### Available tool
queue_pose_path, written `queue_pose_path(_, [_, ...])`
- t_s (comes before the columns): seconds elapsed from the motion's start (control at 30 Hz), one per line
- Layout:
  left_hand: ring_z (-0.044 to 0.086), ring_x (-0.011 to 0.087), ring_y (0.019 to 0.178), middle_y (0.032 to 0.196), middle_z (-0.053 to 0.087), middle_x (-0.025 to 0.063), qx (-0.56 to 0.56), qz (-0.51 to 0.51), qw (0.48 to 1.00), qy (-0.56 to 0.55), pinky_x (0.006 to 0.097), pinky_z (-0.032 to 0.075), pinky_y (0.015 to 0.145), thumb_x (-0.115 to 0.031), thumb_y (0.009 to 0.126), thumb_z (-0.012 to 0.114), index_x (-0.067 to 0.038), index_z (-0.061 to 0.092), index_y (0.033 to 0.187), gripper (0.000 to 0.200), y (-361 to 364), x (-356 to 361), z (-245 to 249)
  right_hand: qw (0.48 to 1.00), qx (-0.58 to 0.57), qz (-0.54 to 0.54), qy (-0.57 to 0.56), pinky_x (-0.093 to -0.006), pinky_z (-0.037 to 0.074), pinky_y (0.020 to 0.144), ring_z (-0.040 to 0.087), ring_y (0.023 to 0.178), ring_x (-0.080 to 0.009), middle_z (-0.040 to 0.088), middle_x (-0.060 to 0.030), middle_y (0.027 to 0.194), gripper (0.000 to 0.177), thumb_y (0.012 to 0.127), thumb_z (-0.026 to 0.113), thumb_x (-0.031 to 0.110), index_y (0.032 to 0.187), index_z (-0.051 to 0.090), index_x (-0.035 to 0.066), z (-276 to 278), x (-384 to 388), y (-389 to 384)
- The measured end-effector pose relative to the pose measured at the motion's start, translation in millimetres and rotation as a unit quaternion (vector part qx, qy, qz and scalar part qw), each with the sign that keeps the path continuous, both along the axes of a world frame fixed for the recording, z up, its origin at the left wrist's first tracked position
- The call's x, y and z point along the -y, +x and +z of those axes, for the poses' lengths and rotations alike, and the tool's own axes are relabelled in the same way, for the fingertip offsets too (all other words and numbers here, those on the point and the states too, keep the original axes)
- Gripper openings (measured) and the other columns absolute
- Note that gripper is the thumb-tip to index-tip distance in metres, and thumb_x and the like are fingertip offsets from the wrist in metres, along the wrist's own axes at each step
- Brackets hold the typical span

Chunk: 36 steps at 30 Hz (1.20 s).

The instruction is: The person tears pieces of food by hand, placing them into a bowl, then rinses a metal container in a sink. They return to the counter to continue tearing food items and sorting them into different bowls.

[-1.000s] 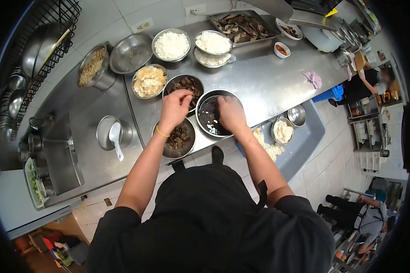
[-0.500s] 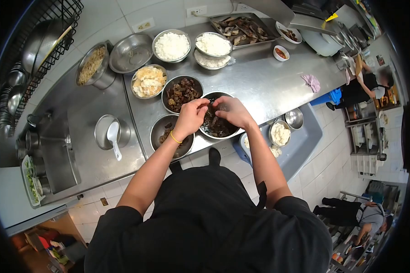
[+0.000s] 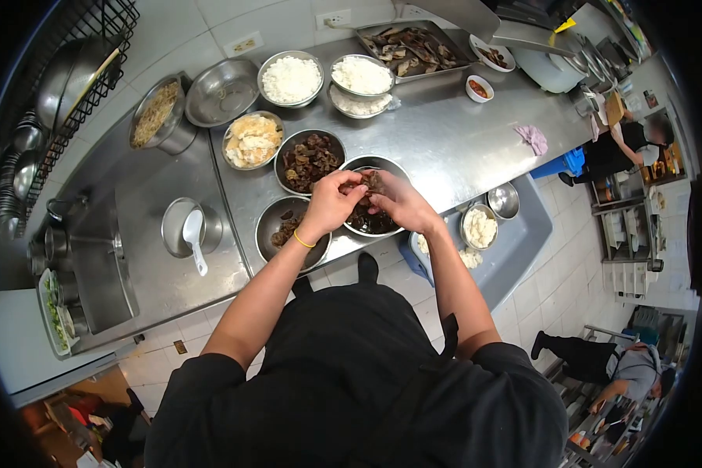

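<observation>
My left hand, with a yellow band at the wrist, and my right hand meet over a metal bowl of dark meat in brown liquid. Their fingers close on a dark brown chunk of meat, pinched between both hands above the liquid. Under my left wrist, a second metal bowl holds a few meat pieces and is partly hidden by the forearm. Just behind my left hand stands a third bowl, full of dark meat pieces.
Bowls of white rice, a bowl of pale yellowish food and a tray of fish pieces line the back counter. A white ladle rests in a metal pot at left. A grey tub sits low at right. Two co-workers stand farther right.
My hands have come up slightly from inside the bowl, and a dark meat chunk now shows between the fingers. At lower right, a co-worker has shifted posture.
</observation>
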<state>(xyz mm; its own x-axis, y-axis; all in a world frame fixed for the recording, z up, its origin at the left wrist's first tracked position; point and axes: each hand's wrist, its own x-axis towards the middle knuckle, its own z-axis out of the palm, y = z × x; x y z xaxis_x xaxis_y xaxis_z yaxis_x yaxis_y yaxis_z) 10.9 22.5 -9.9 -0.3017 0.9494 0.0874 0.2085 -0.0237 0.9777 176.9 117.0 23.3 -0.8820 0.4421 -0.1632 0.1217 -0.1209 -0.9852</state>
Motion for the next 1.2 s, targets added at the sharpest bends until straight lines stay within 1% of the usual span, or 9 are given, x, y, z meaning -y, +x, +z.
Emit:
queue_pose_path(0.1, [0.062,0.0082,0.075,0.089,0.067,0.004,0.083,0.001,0.996,-0.034,0.0226,0.052,0.064,-0.007,0.089,0.069,0.002,0.067,0.101,0.016,-4.9,2.3,6.9,0.991,0.031,-0.008,0.133,-0.0351,0.047,0.099,0.056,0.117,-0.0245,0.053,-0.0162,0.135,0.05,0.093,0.059,0.006,0.14,0.041,-0.002,12.4,5.4,2.4])
queue_pose_path(0.17, [0.063,0.0092,0.075,0.091,0.067,0.0049,0.164,0.001,0.983,-0.083,0.023,0.053,0.064,-0.007,0.09,0.067,0.003,0.066,0.102,0.015,-9.7,2.5,7.0,0.965,0.141,-0.056,0.214,-0.0337,0.047,0.097,0.057,0.116,-0.0248,0.057,-0.0172,0.131,0.048,0.093,0.063,0.014,0.135,0.049,-0.003,29.4,12.0,2.8])
queue_pose_path(0.27, [0.065,0.0119,0.079,0.094,0.066,0.0065,0.269,-0.019,0.958,-0.095,0.0238,0.054,0.066,-0.006,0.092,0.064,0.003,0.064,0.107,0.018,-14.5,2.3,6.3,0.978,0.044,-0.095,0.18,-0.0319,0.048,0.092,0.061,0.108,-0.023,0.066,-0.016,0.116,0.038,0.093,0.064,0.016,0.126,0.057,-0.002,14.6,8.0,0.8])
queue_pose_path(0.4, [0.066,0.0144,0.083,0.101,0.065,0.008,0.325,-0.023,0.943,-0.07,0.0247,0.056,0.07,-0.005,0.093,0.061,0.004,0.06,0.114,0.023,-6.6,6.0,17.8,0.973,0.061,-0.129,0.184,-0.0316,0.049,0.087,0.064,0.097,-0.0219,0.071,-0.0133,0.101,0.03,0.093,0.064,0.015,0.117,0.062,-0.003,12.5,12.4,-5.6])
queue_pose_path(0.5, [0.066,0.0144,0.084,0.102,0.064,0.0076,0.234,-0.037,0.971,-0.013,0.0246,0.056,0.072,-0.004,0.094,0.06,0.003,0.06,0.116,0.023,-1.3,7.9,24.6,0.957,0.064,-0.154,0.236,-0.0306,0.051,0.076,0.065,0.08,-0.0182,0.071,-0.0109,0.092,0.024,0.093,0.062,0.012,0.113,0.062,-0.002,3.3,14.3,-8.5])
queue_pose_path(0.67, [0.066,0.0143,0.086,0.103,0.065,0.0069,0.273,-0.047,0.96,-0.029,0.0246,0.055,0.073,-0.003,0.095,0.059,0.003,0.06,0.116,0.022,-8.3,7.4,13.0,0.978,0.048,-0.172,0.108,-0.0264,0.047,0.059,0.056,0.061,-0.0092,0.067,-0.0082,0.086,0.021,0.094,0.059,0.008,0.112,0.063,-0.001,2.2,17.2,-10.0])
queue_pose_path(0.83, [0.066,0.0167,0.086,0.101,0.067,0.0067,0.453,-0.053,0.889,-0.049,0.0282,0.055,0.073,-0.004,0.097,0.057,0.0,0.062,0.114,0.019,-22.5,11.6,-0.6,0.97,0.055,-0.205,0.12,-0.0248,0.048,0.059,0.056,0.062,-0.0083,0.067,-0.0048,0.082,0.022,0.093,0.061,0.007,0.113,0.065,0.0,0.5,18.3,-10.9])
queue_pose_path(0.97, [0.066,0.016,0.087,0.102,0.067,0.0066,0.473,-0.077,0.876,-0.053,0.0282,0.055,0.073,-0.005,0.097,0.057,-0.001,0.062,0.113,0.018,-25.8,15.2,-4.8,0.974,-0.034,-0.189,0.123,-0.0235,0.048,0.062,0.058,0.066,-0.0072,0.066,-0.002,0.079,0.021,0.091,0.065,0.005,0.111,0.066,0.0,19.6,23.3,-15.7])
queue_pose_path(1.2, [0.066,0.0138,0.087,0.099,0.068,0.0065,0.404,-0.032,0.914,-0.024,0.0264,0.056,0.073,-0.005,0.094,0.062,-0.001,0.063,0.111,0.017,-15.7,16.4,6.2,0.965,0.03,-0.167,0.199,-0.0251,0.05,0.064,0.058,0.068,-0.0082,0.067,-0.0032,0.079,0.016,0.086,0.069,0.006,0.099,0.067,-0.002,21.0,21.9,-21.7])
